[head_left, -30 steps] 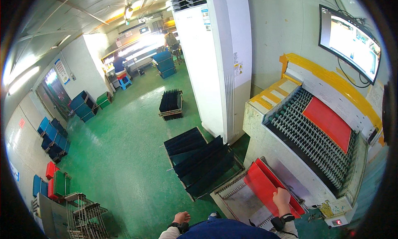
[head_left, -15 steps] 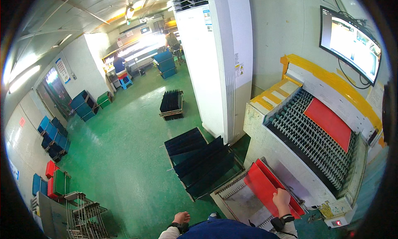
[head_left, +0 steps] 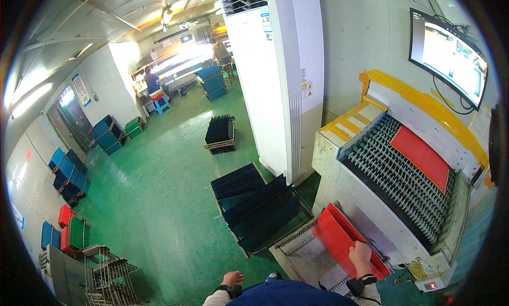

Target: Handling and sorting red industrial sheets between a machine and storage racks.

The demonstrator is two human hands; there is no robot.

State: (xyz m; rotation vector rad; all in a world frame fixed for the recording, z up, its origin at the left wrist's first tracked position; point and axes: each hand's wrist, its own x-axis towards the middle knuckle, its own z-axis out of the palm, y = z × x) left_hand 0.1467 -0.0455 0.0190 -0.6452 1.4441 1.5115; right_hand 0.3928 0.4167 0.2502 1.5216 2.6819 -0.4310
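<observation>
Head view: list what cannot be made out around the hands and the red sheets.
- Right hand: its fingers lie over the red sheets; whether its grip closes on one is hidden.
- Left hand: small and near the lower edge; open or shut is unclear.
- Forearms: cut off by the lower edge.
- Number of stacked red sheets: too small to count.

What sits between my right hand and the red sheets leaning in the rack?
Nothing visible: the right hand already rests on the upper edge of the red sheets. The left hand hangs free, away from them.
</observation>
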